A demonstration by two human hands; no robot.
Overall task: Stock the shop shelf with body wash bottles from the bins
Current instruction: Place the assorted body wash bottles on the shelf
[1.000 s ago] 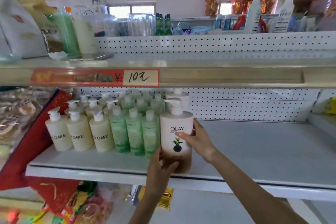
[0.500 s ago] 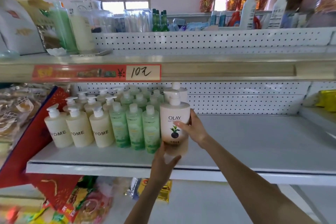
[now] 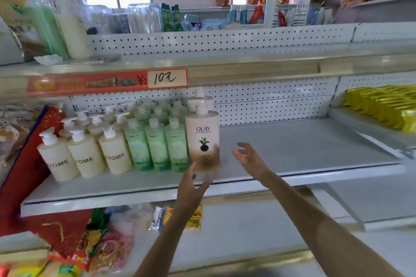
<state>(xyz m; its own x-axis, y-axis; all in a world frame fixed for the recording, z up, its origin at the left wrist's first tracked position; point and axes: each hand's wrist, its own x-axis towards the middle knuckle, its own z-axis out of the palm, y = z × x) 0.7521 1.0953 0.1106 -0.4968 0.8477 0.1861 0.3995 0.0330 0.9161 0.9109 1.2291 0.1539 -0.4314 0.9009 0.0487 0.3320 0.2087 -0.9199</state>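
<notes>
We have just released the Olay body wash bottle (image 3: pixel 203 141). It stands on the shelf (image 3: pixel 292 153) just beside the green bottles (image 3: pixel 157 146). Our left hand (image 3: pixel 191 186) and right hand (image 3: pixel 249 159) are spread wide and empty, so 1 more is stocked.

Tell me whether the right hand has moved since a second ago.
Yes: the right hand released the beige Olay pump bottle and drew rightward, away from the green plastic bottles.

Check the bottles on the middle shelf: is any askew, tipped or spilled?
Nothing stands out. The Olay bottle stands upright at the row's right end, beside the green bottles; the cream bottles are upright too. No spill shows on the shelf.
</notes>
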